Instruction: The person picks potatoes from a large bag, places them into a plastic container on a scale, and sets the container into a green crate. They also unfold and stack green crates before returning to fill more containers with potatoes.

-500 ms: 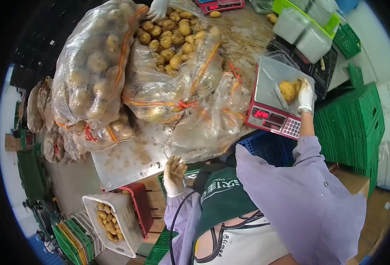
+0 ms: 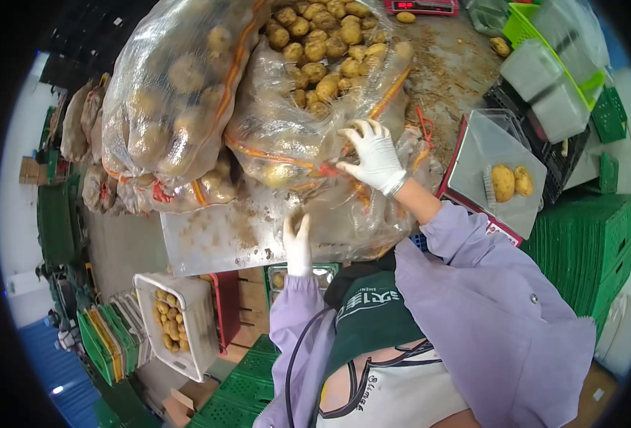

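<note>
The right hand (image 2: pixel 351 146) is reaching, fingers apart, at the open potato bag (image 2: pixel 276 128); the left hand (image 2: pixel 298 242), fingers also apart, is hovering near the worktop's (image 2: pixel 201 239) edge. Two potatoes (image 2: pixel 503 183) are lying on the scale (image 2: pixel 470 167).

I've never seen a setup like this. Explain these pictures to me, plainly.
There is no robot here: the two hands belong to a person in white gloves. Every picture comes from one camera worn on that person's head, looking forward and down, so their own sleeves and clothes fill the bottom.

On the table lies an open bag of potatoes, with a bulging, see-through bag beside it. To the right, a scale carries two potatoes. A white crate of potatoes stands lower left.

The right hand is at the open bag's folds, thumb and fingers apart; whether it touches them is unclear. The left hand, near the table's edge, is open and holds nothing visible.
</note>
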A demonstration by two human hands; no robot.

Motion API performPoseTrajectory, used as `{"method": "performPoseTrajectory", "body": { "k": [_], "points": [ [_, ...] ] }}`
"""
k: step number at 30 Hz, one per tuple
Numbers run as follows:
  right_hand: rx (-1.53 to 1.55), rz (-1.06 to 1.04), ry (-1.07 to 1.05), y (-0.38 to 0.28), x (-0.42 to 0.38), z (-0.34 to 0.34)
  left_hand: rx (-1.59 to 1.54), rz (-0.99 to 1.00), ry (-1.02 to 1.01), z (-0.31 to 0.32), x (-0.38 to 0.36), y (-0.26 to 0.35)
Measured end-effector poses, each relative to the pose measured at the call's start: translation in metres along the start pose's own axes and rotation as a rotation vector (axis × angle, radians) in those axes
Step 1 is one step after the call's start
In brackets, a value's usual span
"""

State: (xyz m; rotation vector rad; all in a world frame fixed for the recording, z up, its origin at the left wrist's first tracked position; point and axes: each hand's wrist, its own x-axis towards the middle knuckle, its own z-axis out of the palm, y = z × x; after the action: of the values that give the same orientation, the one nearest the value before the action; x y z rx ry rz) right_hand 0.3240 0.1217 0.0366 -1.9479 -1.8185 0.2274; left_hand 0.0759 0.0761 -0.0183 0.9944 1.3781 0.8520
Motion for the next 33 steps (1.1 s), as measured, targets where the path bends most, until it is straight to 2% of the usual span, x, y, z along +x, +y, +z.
{"method": "performPoseTrajectory", "body": {
  "k": [2,4,6,7,8,10,11,14,16,18,19,21,23,26,27,28,29,30,31,32,33],
  "points": [
    [-0.098,-0.153,0.075,0.005,0.002,0.029,0.115,0.069,0.083,0.006,0.029,-0.006],
    [-0.082,-0.193,-0.001,0.006,0.007,0.031,0.143,0.087,0.164,0.007,0.059,-0.007],
    [-0.090,-0.210,-0.065,0.004,0.011,0.024,-0.022,-0.086,0.245,0.005,0.079,0.001],
    [-0.110,-0.239,-0.032,0.001,0.009,0.023,-0.105,-0.170,0.279,0.004,0.086,0.005],
    [-0.130,-0.253,-0.106,-0.005,0.007,0.021,-0.080,-0.192,0.272,0.002,0.092,0.007],
    [-0.181,-0.278,-0.244,-0.017,0.007,0.016,-0.035,-0.228,0.247,0.003,0.106,0.015],
    [-0.197,-0.314,-0.258,-0.020,0.006,0.025,-0.048,-0.270,0.218,-0.004,0.126,-0.005],
    [-0.205,-0.332,-0.338,-0.034,0.014,0.033,0.113,-0.447,-0.138,0.000,0.127,0.004],
    [-0.204,-0.348,-0.359,-0.028,0.021,0.039,0.564,-0.348,-0.109,0.033,0.118,0.000],
    [-0.162,-0.350,-0.390,-0.025,0.025,0.043,0.429,-0.371,-0.015,0.060,0.091,0.044],
    [-0.125,-0.343,-0.406,-0.025,0.024,0.043,0.663,-0.184,0.046,0.056,0.097,0.018],
    [-0.093,-0.346,-0.468,-0.025,0.031,0.035,0.904,0.079,0.195,0.052,0.102,-0.001],
    [-0.024,-0.369,-0.538,-0.022,0.039,0.023,0.927,0.207,0.358,0.058,0.103,0.015],
    [0.131,-0.173,-0.511,-0.019,0.070,-0.021,0.292,0.387,0.244,0.084,0.104,0.087],
    [0.123,-0.191,-0.425,-0.018,0.093,-0.038,-0.060,0.275,0.082,0.090,0.114,0.116],
    [0.169,-0.172,-0.381,-0.021,0.117,-0.071,-0.027,0.302,0.045,0.095,0.126,0.152],
    [0.156,-0.209,-0.238,-0.022,0.135,-0.091,-0.016,0.363,0.045,0.104,0.125,0.189],
    [0.168,-0.208,-0.276,-0.026,0.153,-0.114,0.029,0.531,0.128,0.106,0.133,0.192],
    [0.257,-0.234,-0.193,-0.027,0.156,-0.116,0.084,0.693,0.226,0.108,0.141,0.194],
    [0.338,-0.253,-0.099,-0.023,0.161,-0.114,-0.288,0.395,0.012,0.120,0.113,0.232],
    [0.350,-0.226,-0.095,-0.020,0.155,-0.106,-0.148,0.496,0.099,0.127,0.112,0.217]
  ]
}}
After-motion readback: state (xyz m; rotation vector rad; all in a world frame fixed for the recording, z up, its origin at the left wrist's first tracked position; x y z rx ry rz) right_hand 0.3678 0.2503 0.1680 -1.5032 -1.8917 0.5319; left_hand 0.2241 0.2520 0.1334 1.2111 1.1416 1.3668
